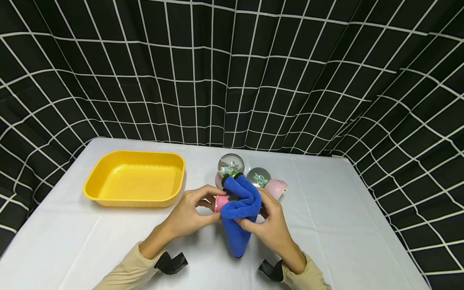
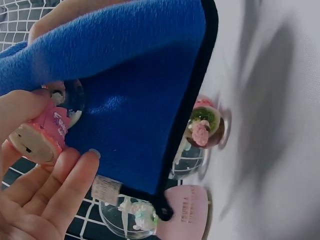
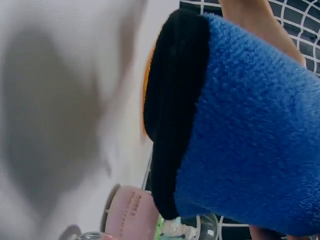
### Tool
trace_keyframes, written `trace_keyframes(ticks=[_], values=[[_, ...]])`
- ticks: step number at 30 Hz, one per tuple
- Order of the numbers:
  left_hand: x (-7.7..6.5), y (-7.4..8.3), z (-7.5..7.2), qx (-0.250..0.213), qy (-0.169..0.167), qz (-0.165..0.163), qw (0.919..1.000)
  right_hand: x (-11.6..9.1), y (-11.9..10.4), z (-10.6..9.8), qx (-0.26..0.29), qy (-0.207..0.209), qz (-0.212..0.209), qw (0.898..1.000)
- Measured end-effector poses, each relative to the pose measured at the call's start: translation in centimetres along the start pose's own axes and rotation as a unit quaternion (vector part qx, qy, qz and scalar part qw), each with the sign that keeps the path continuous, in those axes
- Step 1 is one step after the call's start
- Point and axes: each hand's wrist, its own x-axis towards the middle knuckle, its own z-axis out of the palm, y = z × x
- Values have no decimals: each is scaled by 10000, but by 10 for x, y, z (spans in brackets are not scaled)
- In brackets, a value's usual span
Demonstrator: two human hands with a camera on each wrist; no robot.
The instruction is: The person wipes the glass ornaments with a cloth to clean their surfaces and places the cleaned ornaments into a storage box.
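Note:
My left hand (image 1: 192, 211) grips a small snow globe by its pink base (image 1: 220, 202), thumb on one side and fingers on the other. In the left wrist view the base (image 2: 47, 130) is tilted, its pale underside showing, and the clear dome (image 2: 75, 100) lies against a blue cloth (image 2: 135, 100). My right hand (image 1: 270, 219) holds this folded cloth (image 1: 237, 235) against the dome, thumb in front. Black trim edges the cloth, and one end hangs down. In the right wrist view the cloth (image 3: 250, 130) hides most of the right hand and the globe.
Behind the cloth stands a snow globe (image 1: 231, 163), partly covered. To its right another globe (image 1: 258, 176) lies on its side with its pink base (image 1: 276, 188) pointing right. A yellow tray (image 1: 134, 201) sits at the left on the white table (image 1: 326, 225).

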Motion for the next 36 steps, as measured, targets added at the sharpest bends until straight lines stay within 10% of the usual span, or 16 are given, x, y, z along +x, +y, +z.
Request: trace_keyframes(ticks=[7,20,30,36], values=[[1,-1,4,156,-70,534,9984,0,6,-2,346,-497,658,9960],[4,-3,6,564,-7,1168,9916,2,8,0,245,286,263,9989],[2,-1,2,306,20,393,9988,2,6,-6,-29,-661,-646,9957],[0,0,3,222,-235,355,9988,3,7,-3,-398,-469,-815,9948]])
